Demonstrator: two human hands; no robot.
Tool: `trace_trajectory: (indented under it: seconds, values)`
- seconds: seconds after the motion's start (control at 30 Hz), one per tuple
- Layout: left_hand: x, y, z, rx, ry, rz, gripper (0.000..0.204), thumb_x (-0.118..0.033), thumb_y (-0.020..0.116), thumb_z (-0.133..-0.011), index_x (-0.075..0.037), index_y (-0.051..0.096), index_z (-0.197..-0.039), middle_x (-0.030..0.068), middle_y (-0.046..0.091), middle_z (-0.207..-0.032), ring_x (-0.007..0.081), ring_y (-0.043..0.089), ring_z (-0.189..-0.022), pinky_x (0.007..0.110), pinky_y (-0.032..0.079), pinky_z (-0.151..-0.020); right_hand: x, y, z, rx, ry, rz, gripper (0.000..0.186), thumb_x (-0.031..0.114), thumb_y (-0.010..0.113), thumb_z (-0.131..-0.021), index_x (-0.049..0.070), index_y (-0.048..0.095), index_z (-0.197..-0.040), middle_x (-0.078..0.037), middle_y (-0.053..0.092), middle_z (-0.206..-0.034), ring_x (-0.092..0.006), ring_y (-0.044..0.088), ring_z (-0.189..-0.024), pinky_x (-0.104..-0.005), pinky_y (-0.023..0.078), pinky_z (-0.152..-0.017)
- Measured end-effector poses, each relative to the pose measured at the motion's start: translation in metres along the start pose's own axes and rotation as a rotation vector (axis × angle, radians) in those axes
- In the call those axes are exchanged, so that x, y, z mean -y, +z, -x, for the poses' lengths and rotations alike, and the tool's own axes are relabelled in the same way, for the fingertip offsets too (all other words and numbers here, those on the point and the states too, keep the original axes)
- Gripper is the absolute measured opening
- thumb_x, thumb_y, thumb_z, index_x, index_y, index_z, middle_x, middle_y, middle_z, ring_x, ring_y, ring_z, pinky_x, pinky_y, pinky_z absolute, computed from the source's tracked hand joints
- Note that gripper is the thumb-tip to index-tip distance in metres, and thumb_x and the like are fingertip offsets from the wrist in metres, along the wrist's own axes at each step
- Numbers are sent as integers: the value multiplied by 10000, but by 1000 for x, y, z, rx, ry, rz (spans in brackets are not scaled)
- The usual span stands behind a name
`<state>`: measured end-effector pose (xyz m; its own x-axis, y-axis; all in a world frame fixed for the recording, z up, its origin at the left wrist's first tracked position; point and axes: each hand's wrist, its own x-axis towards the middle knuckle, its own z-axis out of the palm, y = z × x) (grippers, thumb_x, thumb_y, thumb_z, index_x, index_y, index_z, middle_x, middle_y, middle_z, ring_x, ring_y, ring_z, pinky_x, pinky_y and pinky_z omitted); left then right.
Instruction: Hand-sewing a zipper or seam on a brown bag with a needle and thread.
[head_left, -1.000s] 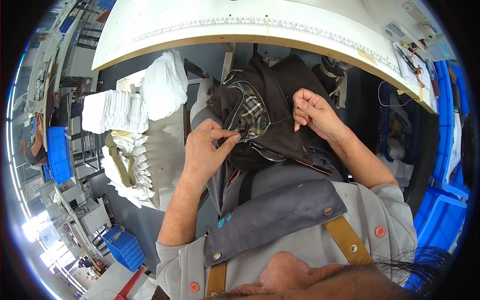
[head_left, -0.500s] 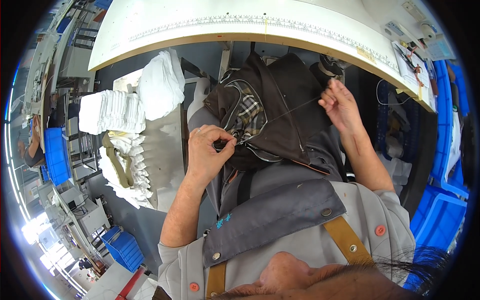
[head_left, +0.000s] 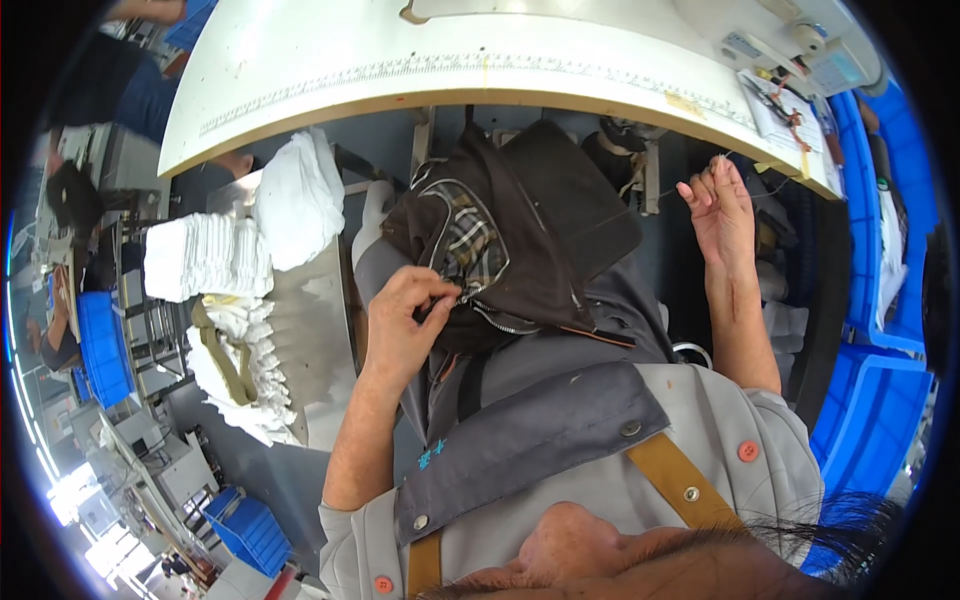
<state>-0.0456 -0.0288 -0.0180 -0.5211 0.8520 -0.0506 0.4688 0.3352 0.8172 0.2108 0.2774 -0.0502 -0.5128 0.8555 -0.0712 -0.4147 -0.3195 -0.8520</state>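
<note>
A dark brown garment (head_left: 545,225) with a plaid lining and zipper edges lies across my lap, below the table. My left hand (head_left: 405,315) is closed, pinching the garment's zippered edge (head_left: 470,290) just under the plaid opening (head_left: 468,240). My right hand (head_left: 725,215) is raised away to the right, close to the table's front edge, with thumb and fingers pinched together. A very fine thread shows at its fingertips; its run toward the garment is too thin to follow here.
A white table (head_left: 450,50) with a printed ruler scale spans the front. White folded cloth stacks (head_left: 208,257) rest on a metal surface at left. Scissors (head_left: 765,100) lie on paper at the table's right. Blue bins (head_left: 870,400) stand right. Another person (head_left: 110,90) is at far left.
My right hand has moved right and a little away from the garment, drawing the thread. My left hand keeps its pinch. The view has shifted, and another person has appeared at the upper left.
</note>
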Motion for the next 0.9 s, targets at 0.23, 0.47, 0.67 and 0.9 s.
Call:
trace_trajectory:
  seconds: [0.23, 0.47, 0.67, 0.9]
  values:
    - [-23, 0, -8, 86, 178, -319, 60, -18, 698, -805, -13, 670, -858, 113, 652, -860, 262, 644, -733, 332, 497, -655, 45, 86, -46, 237, -164, 212, 199, 190, 545, -1016, 22, 565, -1122, 2, 530, -779, -99, 558, -753, -351, 569, -763]
    - [-8, 12, -14, -68, 90, -109, 54, -39, 670, -865, 2, 636, -876, 83, 632, -735, 155, 591, -653, 281, 468, -629, 44, 132, -156, 343, -154, 568, 218, 229, 609, -979, 36, 645, -1073, -10, 647, -852, -79, 609, -710, -235, 495, -614]
    - [7, 33, -16, -169, 85, -77, 57, -37, 643, -911, 15, 624, -895, 53, 631, -738, 104, 583, -648, 239, 466, -627, 18, 158, -192, 336, -142, 1067, 197, 173, 613, -942, 0, 647, -1028, -84, 691, -844, -121, 689, -719, -274, 546, -623]
    - [7, 36, -20, -272, 14, 68, 32, -1, 613, -924, 29, 623, -921, 63, 659, -769, 92, 633, -697, 225, 493, -645, 24, 121, -183, 170, -653, 1247, 282, 171, 672, -906, 39, 661, -1155, -122, 685, -1079, -229, 691, -848, -338, 553, -784]
